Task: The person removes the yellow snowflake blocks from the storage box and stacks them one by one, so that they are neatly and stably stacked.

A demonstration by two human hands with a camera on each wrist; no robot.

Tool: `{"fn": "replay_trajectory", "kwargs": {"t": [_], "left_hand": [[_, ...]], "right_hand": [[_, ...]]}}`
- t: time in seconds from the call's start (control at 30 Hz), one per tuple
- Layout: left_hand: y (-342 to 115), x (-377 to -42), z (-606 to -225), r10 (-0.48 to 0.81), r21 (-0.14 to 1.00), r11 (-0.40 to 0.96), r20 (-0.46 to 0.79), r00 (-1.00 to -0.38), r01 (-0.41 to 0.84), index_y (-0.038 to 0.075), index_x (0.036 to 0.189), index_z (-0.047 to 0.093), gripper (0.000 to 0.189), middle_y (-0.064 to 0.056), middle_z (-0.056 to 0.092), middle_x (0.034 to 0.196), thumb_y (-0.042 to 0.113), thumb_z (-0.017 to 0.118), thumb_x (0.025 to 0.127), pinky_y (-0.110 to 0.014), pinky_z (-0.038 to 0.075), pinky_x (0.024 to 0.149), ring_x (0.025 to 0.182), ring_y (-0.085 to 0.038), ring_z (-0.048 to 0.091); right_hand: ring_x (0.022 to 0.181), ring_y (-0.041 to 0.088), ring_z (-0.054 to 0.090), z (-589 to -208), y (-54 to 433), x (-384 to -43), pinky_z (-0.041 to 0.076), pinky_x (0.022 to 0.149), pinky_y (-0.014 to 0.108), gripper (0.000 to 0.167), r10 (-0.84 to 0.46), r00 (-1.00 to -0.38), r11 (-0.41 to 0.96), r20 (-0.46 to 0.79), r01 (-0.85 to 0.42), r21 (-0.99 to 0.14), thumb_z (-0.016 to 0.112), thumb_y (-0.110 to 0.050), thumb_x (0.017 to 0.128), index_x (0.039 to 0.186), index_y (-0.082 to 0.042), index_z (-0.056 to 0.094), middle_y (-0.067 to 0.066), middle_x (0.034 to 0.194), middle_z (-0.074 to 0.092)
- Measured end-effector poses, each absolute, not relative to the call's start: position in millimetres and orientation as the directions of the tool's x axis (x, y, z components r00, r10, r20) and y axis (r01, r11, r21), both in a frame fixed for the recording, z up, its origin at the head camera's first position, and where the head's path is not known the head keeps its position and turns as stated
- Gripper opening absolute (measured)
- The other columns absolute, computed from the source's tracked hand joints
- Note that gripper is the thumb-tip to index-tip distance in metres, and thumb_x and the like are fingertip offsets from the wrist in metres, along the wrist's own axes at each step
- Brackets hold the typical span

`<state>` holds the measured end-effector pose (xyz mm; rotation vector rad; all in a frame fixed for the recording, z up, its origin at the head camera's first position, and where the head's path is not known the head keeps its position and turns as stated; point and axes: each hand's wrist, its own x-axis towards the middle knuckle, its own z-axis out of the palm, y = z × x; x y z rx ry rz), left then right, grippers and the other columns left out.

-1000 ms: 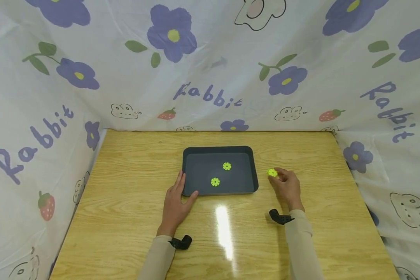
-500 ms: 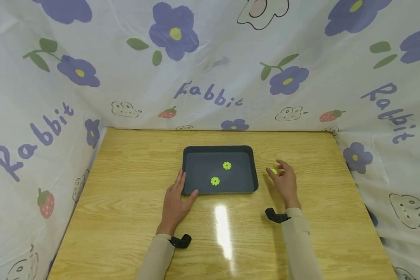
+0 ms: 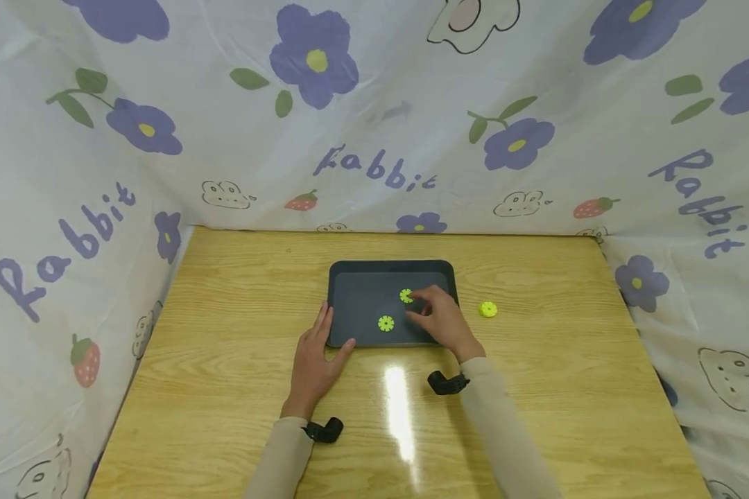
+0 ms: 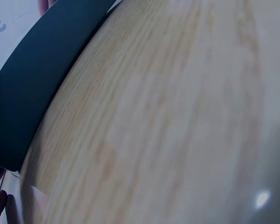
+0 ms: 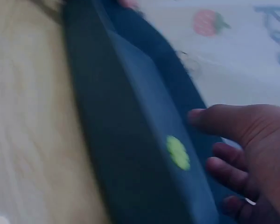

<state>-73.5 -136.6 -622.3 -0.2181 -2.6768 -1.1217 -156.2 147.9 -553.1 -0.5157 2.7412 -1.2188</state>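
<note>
Right hand (image 3: 443, 320) poised over the dark tray (image 3: 352, 294), at its far notched yellow-green disc (image 3: 403, 296).
The right thumb and forefinger stand parted, holding nothing visible; contact with that disc is unclear. The left hand (image 3: 311, 364) lies with straight fingers against the tray's left edge. The near notched disc (image 3: 385, 324) lies inside the tray; a thicker yellow-green piece (image 3: 488, 310), perhaps stacked discs, sits on the desk (image 3: 243, 326) right of the tray. Probably a pick-up, calling next for a rim pinch.
</note>
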Motion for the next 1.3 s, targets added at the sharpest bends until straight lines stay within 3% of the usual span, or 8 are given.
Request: {"fn": "replay_trajectory", "kwargs": {"t": [0.2,0.43,0.67,1.1,1.3], "left_hand": [[-137,-74,-623,0.046,0.680,0.700,0.266,-0.963,0.221,0.009,0.163,0.033,0.082,0.003,0.021,0.172,0.046,0.068,0.100,-0.057,0.034,0.117,0.145,-0.034,0.043],[-136,-73,-622,0.040,0.682,0.702,0.252,-0.967,0.207,0.011,0.164,0.032,0.082,0.005,0.021,0.172,0.048,0.067,0.100,-0.058,0.034,0.116,0.144,-0.036,0.043],[-137,-75,-624,0.049,0.666,0.716,0.252,-0.967,0.210,0.013,0.165,0.029,0.082,0.006,0.018,0.172,0.049,0.065,0.101,-0.057,0.034,0.117,0.145,-0.034,0.043],[-137,-73,-623,0.048,0.674,0.708,0.251,-0.967,0.210,0.014,0.165,0.029,0.082,0.004,0.020,0.172,0.048,0.066,0.101,-0.057,0.034,0.117,0.146,-0.034,0.042],[-138,-74,-623,0.045,0.684,0.705,0.224,-0.974,0.190,0.017,0.165,0.028,0.081,0.009,0.017,0.172,0.050,0.065,0.101,-0.054,0.032,0.119,0.148,-0.030,0.039]], "right_hand": [[0.080,0.015,0.057,-563,120,-159,0.053,0.074,0.035,0.041,-0.471,-0.877,0.654,-0.090,-0.279,-0.703,0.084,-0.015,0.089,0.127,-0.005,0.073,0.009,0.109,0.066],[0.087,0.017,0.058,-569,109,-161,0.054,0.078,0.038,0.039,-0.491,-0.866,0.677,-0.099,-0.307,-0.669,0.086,-0.016,0.087,0.123,-0.008,0.077,0.004,0.101,0.067],[0.092,0.019,0.061,-568,106,-160,0.056,0.084,0.041,0.027,-0.479,-0.873,0.687,-0.095,-0.305,-0.660,0.085,-0.018,0.088,0.113,-0.011,0.078,0.007,0.111,0.067],[0.086,0.014,0.064,-566,107,-156,0.057,0.079,0.036,0.035,-0.497,-0.862,0.645,-0.095,-0.294,-0.705,0.081,-0.010,0.091,0.125,-0.008,0.074,0.002,0.099,0.069],[0.081,0.010,0.062,-569,107,-157,0.057,0.075,0.033,0.036,-0.488,-0.867,0.649,-0.099,-0.285,-0.706,0.081,-0.009,0.090,0.126,-0.006,0.075,0.002,0.097,0.070]]}}
